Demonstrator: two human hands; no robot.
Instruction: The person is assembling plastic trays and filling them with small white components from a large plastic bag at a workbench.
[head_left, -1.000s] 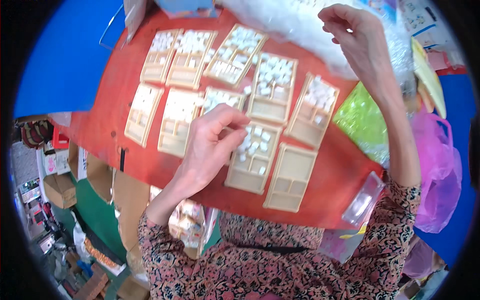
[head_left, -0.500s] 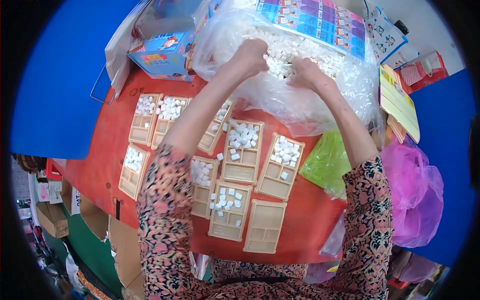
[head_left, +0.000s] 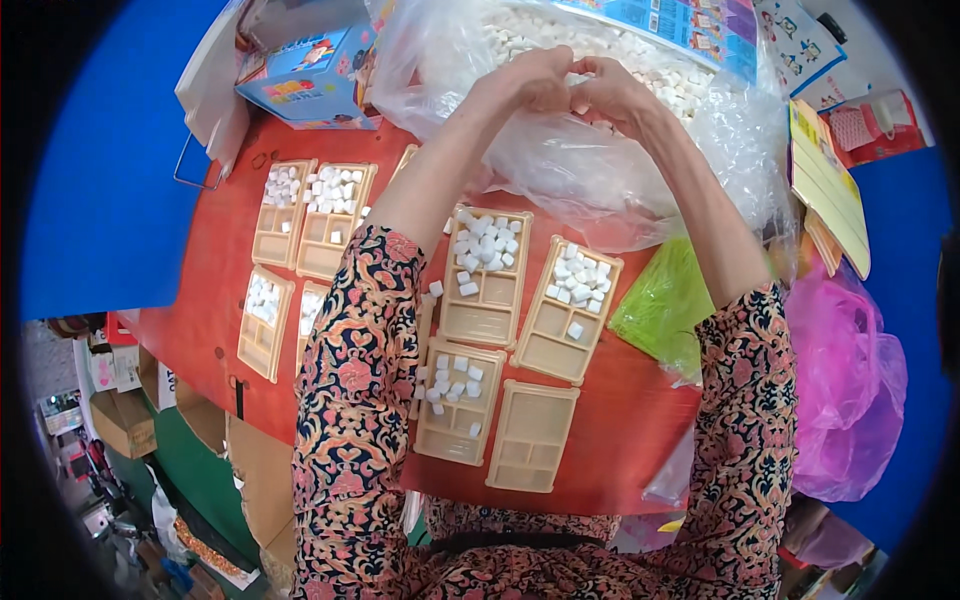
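Note:
My left hand (head_left: 540,82) and my right hand (head_left: 610,95) meet over the front edge of a large clear plastic bag (head_left: 600,180). Inside the bag lies a heap of small white marshmallow-like pieces (head_left: 680,88). Fingers on both hands are curled inward and closed, their tips close together. What they hold, if anything, is hidden. Nearer to me, beige compartment trays stand on the red table (head_left: 640,430). One tray (head_left: 482,320) has a pile of white pieces in its large section, as does the tray beside it (head_left: 550,352). The front right tray (head_left: 530,440) holds none.
Bright green plastic packaging (head_left: 660,300) lies right of the trays, with pink plastic bags (head_left: 840,390) beyond it. A blue printed box (head_left: 310,80) stands at the back left. Printed sheets (head_left: 660,25) lie across the far side of the bag. My left sleeve covers some trays.
My hands have come together from their separate places in the heap, now over the bag's front edge. The whole view has shifted slightly. The trays in sight keep their arrangement.

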